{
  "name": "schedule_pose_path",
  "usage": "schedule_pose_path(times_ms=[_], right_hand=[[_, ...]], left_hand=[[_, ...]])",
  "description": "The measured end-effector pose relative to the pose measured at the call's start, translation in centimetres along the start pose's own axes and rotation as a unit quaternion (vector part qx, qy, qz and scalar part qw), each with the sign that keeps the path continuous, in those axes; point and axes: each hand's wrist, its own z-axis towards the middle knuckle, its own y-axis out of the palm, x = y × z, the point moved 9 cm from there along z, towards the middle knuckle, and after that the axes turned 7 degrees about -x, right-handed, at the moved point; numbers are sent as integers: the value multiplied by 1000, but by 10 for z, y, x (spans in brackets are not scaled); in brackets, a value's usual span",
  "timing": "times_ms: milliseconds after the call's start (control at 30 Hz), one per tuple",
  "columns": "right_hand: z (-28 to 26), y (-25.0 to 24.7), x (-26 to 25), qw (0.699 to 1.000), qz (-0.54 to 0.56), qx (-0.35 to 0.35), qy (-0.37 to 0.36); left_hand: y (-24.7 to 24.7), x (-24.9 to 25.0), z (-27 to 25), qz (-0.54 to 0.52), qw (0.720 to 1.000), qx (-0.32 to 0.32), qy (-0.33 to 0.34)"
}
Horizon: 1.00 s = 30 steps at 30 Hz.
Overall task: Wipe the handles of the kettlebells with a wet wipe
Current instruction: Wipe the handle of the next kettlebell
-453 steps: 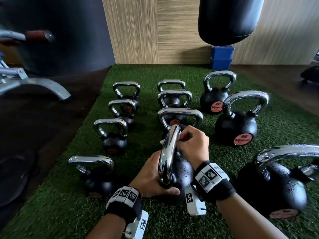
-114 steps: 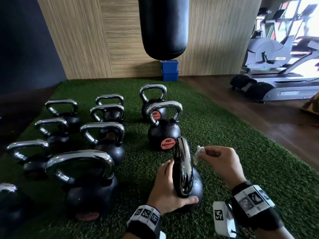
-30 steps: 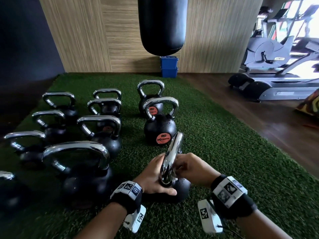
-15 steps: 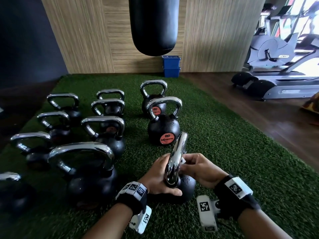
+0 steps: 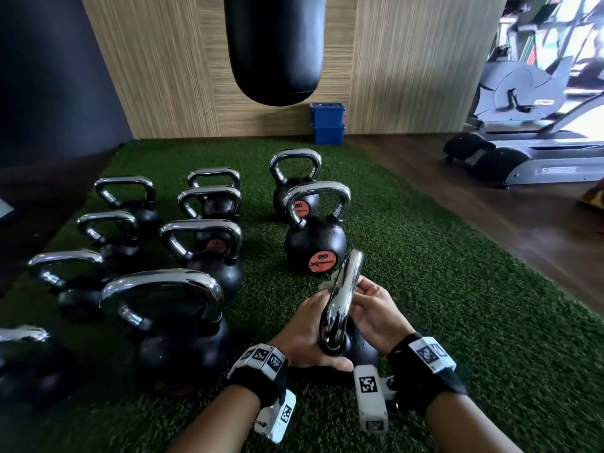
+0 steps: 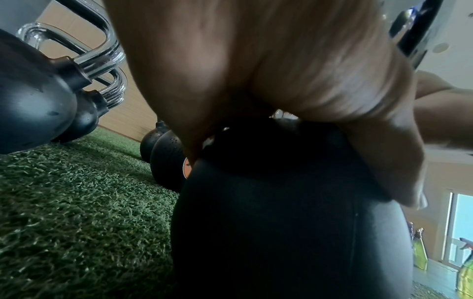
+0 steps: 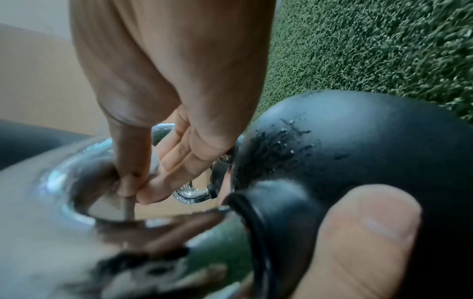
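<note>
I am working on a black kettlebell (image 5: 363, 352) that stands on the turf with its chrome handle (image 5: 347, 289) edge-on to me. My left hand (image 5: 304, 335) grips its ball, the thumb laid across the front; in the left wrist view the palm (image 6: 256, 60) covers the ball (image 6: 281, 222). My right hand (image 5: 371, 307) reaches through the handle and pinches a white wet wipe (image 5: 327, 284) against the chrome. The right wrist view shows the thumb and fingers pinching the wipe (image 7: 115, 206) on the handle's inner curve, with the ball (image 7: 358, 151) beside them.
Several more chrome-handled kettlebells stand in rows to the left and ahead, the nearest a large one (image 5: 170, 322) and one marked 20 (image 5: 315, 246). A punching bag (image 5: 274, 44) hangs above blue boxes (image 5: 327, 124). A treadmill (image 5: 539, 158) stands on the wood floor to the right.
My right hand has slid up the handle with the wipe, its fingers now less tightly curled. The left hand has stayed on the ball.
</note>
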Motion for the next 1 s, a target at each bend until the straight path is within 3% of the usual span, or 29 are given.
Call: schedule_pose_path(times_ms=[100,200,267,400,567,633,767,933,1000], right_hand=[[-2,-9,-2,998,-20,51,-38],[-4,-25,-26,976,-131,138,-105],[-5,-29,-42,945,-239,184,-130],[-8,-28,-60,846,-442,263,-136],[-3,-27,-80,783,-520,312,-137],[-1,-27,-81,773,-538,316,-113],[6,-33,-75,782,-533,319,-52],[15,-33,-62,790,-540,286,48],[19,-29,-66,777,-578,245,54]], left_hand=[[-1,-2,-2,11,1000,7,-8],[-2,-1,-4,14,1000,7,-11],[-3,-1,-5,7,1000,5,-18],[-2,-4,-7,14,999,-5,-33],[-1,-9,-8,5,999,-3,-52],[-1,-11,-8,9,999,-8,-50],[-1,-4,-6,34,999,-15,-34],[-13,15,-14,22,989,-143,-40],[-29,26,-21,-1,988,-143,-59]])
